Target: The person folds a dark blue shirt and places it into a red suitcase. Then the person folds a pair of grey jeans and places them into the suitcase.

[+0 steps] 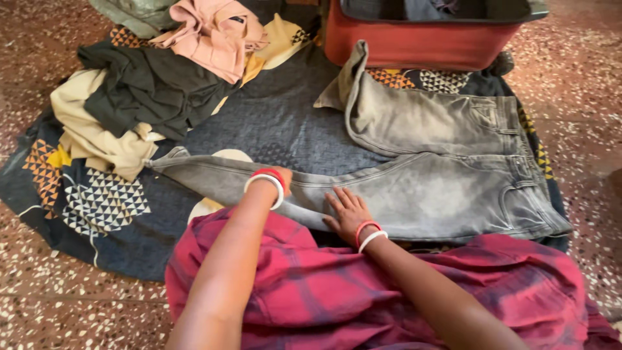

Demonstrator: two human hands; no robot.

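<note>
a heap of clothes point(149, 84) lies near a red suitcase point(414, 42) on a patterned sheet point(91, 201).

A speckled floor point(570, 97) bears a patterned dark sheet point(272, 123) and a red suitcase point(414, 42).

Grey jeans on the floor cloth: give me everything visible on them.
The grey jeans look like faded, washed denim with pale worn patches. They lie flat on a dark patterned sheet, waistband to the right with pocket and seams showing. One leg stretches left; the other is bent back, its hem near the red suitcase. The left hand grips the stretched leg; the right hand presses flat on it. The lower edge meets the person's red plaid garment.
</note>
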